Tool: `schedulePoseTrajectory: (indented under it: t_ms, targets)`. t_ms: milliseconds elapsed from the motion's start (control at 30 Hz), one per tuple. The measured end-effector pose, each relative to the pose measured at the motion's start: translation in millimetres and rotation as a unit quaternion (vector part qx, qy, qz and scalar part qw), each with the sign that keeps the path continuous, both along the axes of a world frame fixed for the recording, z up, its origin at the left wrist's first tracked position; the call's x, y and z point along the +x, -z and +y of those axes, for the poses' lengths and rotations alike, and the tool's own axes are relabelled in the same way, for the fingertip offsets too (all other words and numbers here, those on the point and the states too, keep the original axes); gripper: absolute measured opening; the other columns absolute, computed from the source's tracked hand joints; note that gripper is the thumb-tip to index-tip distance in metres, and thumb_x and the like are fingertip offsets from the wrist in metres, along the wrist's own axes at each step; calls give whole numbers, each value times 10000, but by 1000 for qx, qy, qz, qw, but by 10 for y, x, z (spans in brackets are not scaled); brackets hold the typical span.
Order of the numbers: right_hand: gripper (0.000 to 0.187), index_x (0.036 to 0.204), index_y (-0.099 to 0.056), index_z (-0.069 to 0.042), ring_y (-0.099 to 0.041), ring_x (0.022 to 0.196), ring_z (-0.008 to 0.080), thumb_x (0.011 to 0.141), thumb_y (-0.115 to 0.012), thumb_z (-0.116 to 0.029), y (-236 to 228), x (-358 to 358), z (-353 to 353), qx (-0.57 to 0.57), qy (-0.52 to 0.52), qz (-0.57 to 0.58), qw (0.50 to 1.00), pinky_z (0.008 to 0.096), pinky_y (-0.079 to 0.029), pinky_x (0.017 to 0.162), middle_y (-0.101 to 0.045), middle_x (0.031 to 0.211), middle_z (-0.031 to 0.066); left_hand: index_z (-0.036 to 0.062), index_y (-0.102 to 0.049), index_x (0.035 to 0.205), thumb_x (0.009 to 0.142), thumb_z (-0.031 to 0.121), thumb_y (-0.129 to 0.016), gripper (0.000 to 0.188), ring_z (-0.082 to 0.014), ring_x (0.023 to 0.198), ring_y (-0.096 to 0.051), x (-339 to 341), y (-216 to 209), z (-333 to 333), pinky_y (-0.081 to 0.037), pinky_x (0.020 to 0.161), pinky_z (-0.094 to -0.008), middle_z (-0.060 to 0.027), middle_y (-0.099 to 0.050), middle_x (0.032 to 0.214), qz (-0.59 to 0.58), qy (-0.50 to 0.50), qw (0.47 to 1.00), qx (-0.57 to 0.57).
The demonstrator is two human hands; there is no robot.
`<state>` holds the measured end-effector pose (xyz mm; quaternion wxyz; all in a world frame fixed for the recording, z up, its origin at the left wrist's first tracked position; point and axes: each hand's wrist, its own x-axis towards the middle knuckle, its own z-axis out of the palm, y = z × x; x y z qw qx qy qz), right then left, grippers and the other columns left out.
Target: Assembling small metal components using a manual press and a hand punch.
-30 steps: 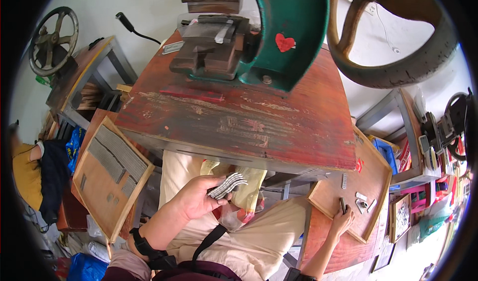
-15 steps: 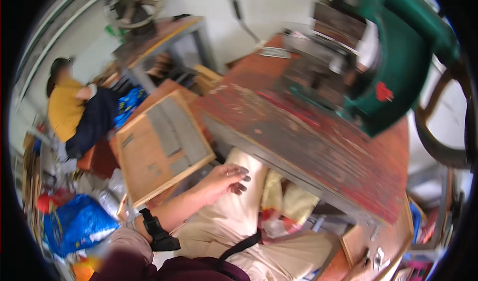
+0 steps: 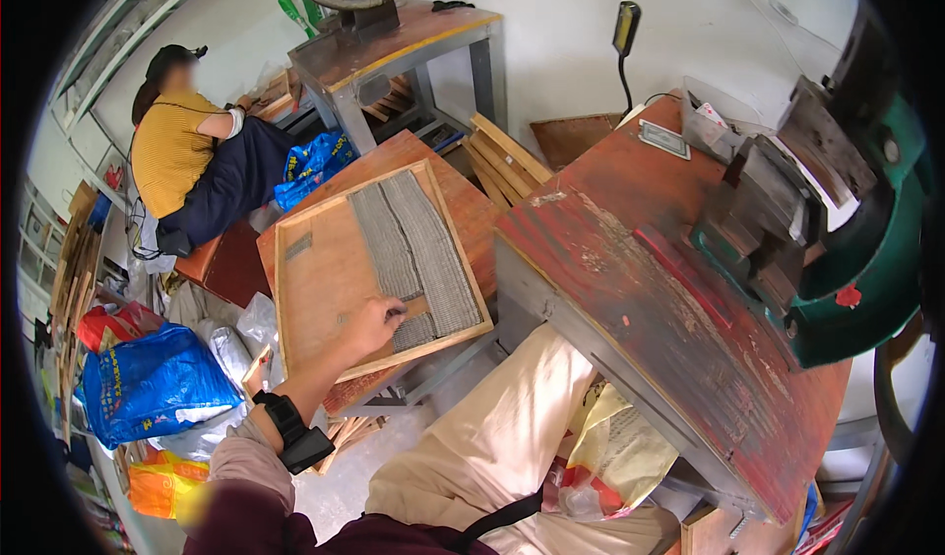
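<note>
My left hand (image 3: 370,329) reaches into a shallow wooden tray (image 3: 297,360) on a red-brown bench to my left. Its fingers are curled together beside long rows of small grey pieces (image 3: 425,235). Whatever they may pinch is too small or too hidden to make out. A short grey strip (image 3: 414,332) of the same pieces lies right by the fingertips, and a separate small patch (image 3: 299,246) lies at the tray's far left. My right hand is out of the picture.
A green press (image 3: 876,309) stands on the worn red table (image 3: 630,289) to my right. Another person (image 3: 187,152) sits at the far left near a blue bag (image 3: 313,166). Another blue bag (image 3: 153,383) lies on the left. Wooden strips (image 3: 502,156) lean behind the tray.
My left hand has moved from above my lap into the tray beside the grey pieces. The view has swung left, and my right hand, earlier at the lower right, has left the picture.
</note>
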<state>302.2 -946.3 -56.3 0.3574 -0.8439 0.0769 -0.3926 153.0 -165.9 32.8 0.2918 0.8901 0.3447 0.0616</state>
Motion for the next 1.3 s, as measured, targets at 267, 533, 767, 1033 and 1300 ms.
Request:
schedulePoseTrajectory:
  t_ms: [267, 533, 767, 1033, 1300]
  targets:
    - [241, 867, -638, 57, -624, 688, 247, 826, -676, -177, -1045, 211, 1055, -200, 69, -17, 977, 337, -533, 629, -648, 815, 154, 8, -605, 1036, 687, 83, -625, 357, -362, 916, -578, 65, 157, 258, -460, 813, -418, -198, -607, 970, 60, 170, 983, -20]
    - [270, 889, -635, 72, -618, 663, 257, 832, -677, -189, -1396, 396, 1600, -237, 6, -74, 969, 349, -537, 606, -637, 804, 179, 4, -549, 1062, 672, 83, -653, 411, -367, 944, -544, 146, 165, 406, -436, 833, -440, -197, -562, 1002, 92, 264, 959, -37]
    - [245, 891, -623, 94, -631, 699, 265, 848, -659, -145, -1308, 395, 1439, -266, -11, -93, 959, 352, -547, 628, -643, 802, 195, 28, -494, 1120, 684, -17, -587, 448, -387, 955, -513, 212, 132, 197, -425, 839, -442, -201, -535, 972, 101, 253, 962, 19]
    - [363, 872, -675, 60, -661, 806, 312, 864, -632, -300, -1493, 331, 1740, -188, 125, -114, 967, 355, -546, 716, -665, 959, 208, 38, -508, 1132, 714, -31, -586, 431, -377, 958, -534, 202, 271, 110, -434, 845, -415, -203, -558, 956, 42, 175, 982, 49]
    - [195, 1040, -617, 26, -607, 854, 202, 882, -577, -82, -2198, 263, 1893, 66, 57, -122, 989, 301, -477, 750, -643, 960, 126, 26, -504, 1123, 816, -1, -575, 316, -154, 821, -564, 416, -1086, 32, -478, 698, -308, -72, -570, 923, 9, 134, 960, -246]
